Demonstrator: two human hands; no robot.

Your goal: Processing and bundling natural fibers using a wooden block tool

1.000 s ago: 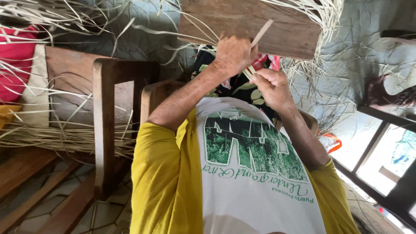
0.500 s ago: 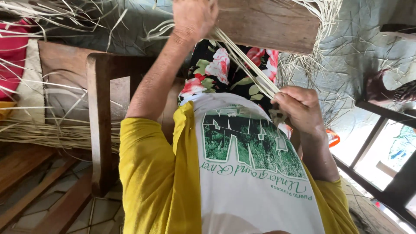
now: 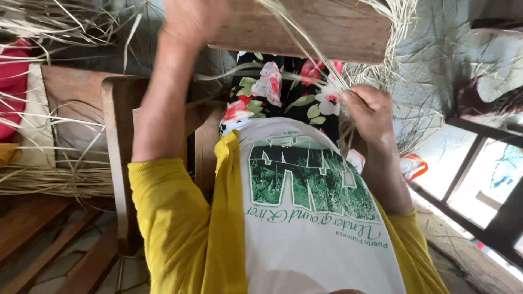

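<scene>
My left hand [image 3: 192,23] is raised at the top of the view, blurred and closed in a fist. Pale straw strands [image 3: 305,51] run taut from beside it down to my right hand [image 3: 370,111]. That hand pinches the strands' lower end against a loose tuft of straw in front of my floral skirt [image 3: 272,90]. A wooden board [image 3: 332,30] with woven straw along its right edge lies across the top, behind the strands. My yellow sleeves and white printed shirt fill the lower middle.
A wooden chair frame [image 3: 115,163] stands at left. Beyond it are a bundle of loose straw [image 3: 49,179] and a red cushion [image 3: 12,92]. A dark metal window frame [image 3: 479,163] runs along the right. An orange object [image 3: 417,166] lies by my right forearm.
My left hand has swung up and to the left, drawing the strands out long. My right hand dropped from beside it and moved right, keeping hold of the lower end.
</scene>
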